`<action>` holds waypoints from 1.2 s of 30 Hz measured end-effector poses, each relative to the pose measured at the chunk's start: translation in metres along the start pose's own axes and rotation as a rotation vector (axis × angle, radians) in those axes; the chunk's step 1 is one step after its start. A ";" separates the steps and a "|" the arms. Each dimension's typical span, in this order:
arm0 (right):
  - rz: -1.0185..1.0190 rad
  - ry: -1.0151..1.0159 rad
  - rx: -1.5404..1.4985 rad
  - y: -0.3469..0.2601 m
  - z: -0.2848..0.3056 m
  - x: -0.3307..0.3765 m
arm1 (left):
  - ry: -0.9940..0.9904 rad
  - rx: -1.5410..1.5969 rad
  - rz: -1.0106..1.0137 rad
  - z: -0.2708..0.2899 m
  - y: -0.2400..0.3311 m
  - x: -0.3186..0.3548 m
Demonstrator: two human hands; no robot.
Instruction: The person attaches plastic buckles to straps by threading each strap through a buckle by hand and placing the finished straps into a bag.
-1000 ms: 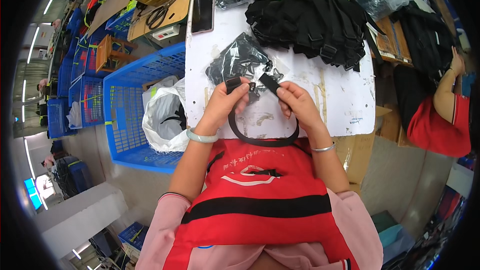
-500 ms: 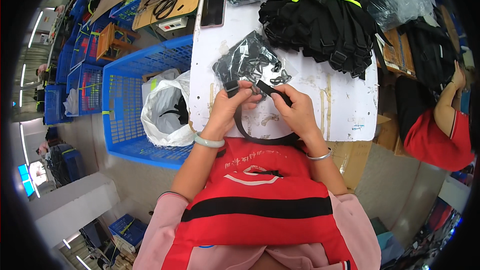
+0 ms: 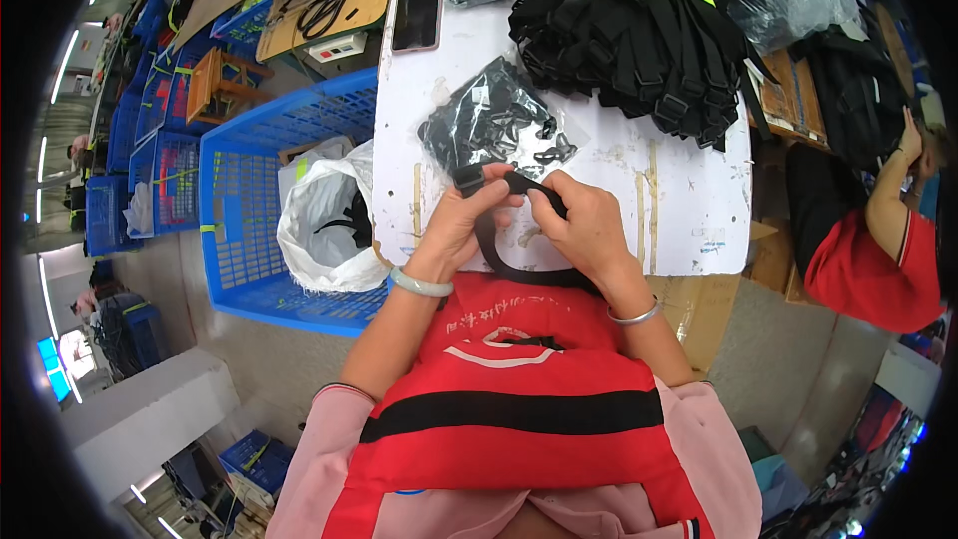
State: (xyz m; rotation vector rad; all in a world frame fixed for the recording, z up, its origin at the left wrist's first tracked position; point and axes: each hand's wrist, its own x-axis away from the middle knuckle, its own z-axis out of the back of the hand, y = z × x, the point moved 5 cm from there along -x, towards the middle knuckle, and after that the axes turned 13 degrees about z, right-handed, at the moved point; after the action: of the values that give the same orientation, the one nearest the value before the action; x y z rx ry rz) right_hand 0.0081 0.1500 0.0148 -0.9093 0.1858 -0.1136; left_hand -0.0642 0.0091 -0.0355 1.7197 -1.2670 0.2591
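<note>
My left hand [image 3: 462, 220] pinches a black plastic buckle [image 3: 467, 179] at the end of a black webbing strap [image 3: 509, 265]. With thumb and fingers closed, my right hand [image 3: 587, 225] grips the strap's other end, now close to my left fingertips. Between the hands the strap sags in a loop toward my apron. Whether the strap end passes into the buckle is hidden by my fingers. Just beyond my hands lies a torn clear plastic bag [image 3: 489, 120] of small black plastic buckles, some spilling from its opening.
A large bundle of black straps [image 3: 629, 40], tied with a yellow-green ribbon, lies on the white table [image 3: 419, 90]. A phone [image 3: 417, 12] rests at its left edge. Left stands a blue crate [image 3: 239, 200] holding a white sack [image 3: 334, 265]. A co-worker in red [image 3: 868, 274] sits at right.
My right hand has moved left with the strap end, which now reaches my left fingers. The gap between my hands has narrowed, and the view has shifted slightly.
</note>
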 end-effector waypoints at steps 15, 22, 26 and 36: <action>0.199 -0.099 0.080 -0.013 0.011 0.004 | -0.029 -0.335 -0.162 -0.013 0.010 0.011; 0.091 0.007 -0.123 -0.007 0.006 0.014 | 0.027 -0.142 -0.036 -0.011 -0.001 0.008; 0.103 0.021 -0.141 -0.010 0.007 0.011 | -0.042 -0.053 0.036 -0.013 -0.005 0.006; 0.033 0.048 -0.103 -0.015 0.006 0.007 | 0.098 -0.342 -0.050 -0.016 0.010 0.019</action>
State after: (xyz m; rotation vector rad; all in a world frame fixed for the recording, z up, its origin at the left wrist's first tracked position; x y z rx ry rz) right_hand 0.0161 0.1446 0.0296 -1.0065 0.2530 -0.0964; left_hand -0.0590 0.0092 -0.0093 1.4261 -1.1224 0.0882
